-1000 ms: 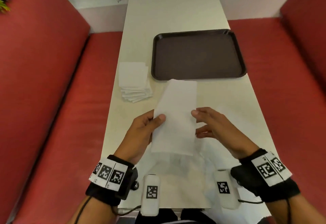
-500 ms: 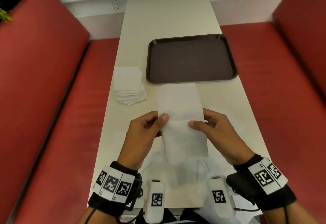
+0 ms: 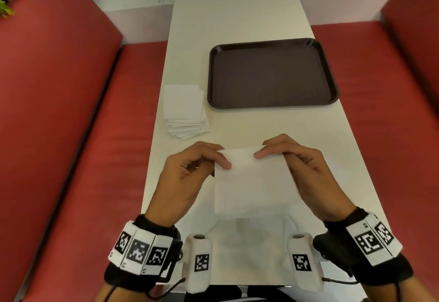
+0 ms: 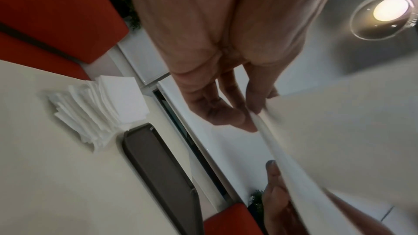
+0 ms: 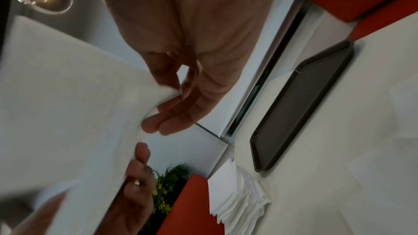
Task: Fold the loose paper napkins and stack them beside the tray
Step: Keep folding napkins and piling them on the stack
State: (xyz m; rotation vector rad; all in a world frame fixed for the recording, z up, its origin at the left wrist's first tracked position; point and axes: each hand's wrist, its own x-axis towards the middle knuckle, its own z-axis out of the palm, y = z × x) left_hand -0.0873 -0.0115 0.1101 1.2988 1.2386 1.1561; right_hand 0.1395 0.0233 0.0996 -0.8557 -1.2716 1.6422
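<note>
A white paper napkin (image 3: 249, 183) is held above the near end of the table, folded over into a squarish shape. My left hand (image 3: 190, 171) pinches its top left corner between thumb and fingers. My right hand (image 3: 292, 159) pinches the top edge toward the right. In the left wrist view the napkin (image 4: 339, 149) fills the right side, edge-on. In the right wrist view the napkin (image 5: 68, 104) fills the left. A stack of folded napkins (image 3: 185, 111) lies left of the dark brown tray (image 3: 273, 73). More loose napkins (image 3: 249, 242) lie flat under my hands.
The narrow cream table (image 3: 237, 16) runs away from me between two red bench seats (image 3: 59, 111). The tray holds nothing. A plant (image 5: 167, 185) shows behind the left bench. A ceiling lamp (image 4: 389, 8) glares in both wrist views.
The long napkin that pointed away from me has been doubled over toward me into a shorter shape. Both hands moved up to pinch its far edge.
</note>
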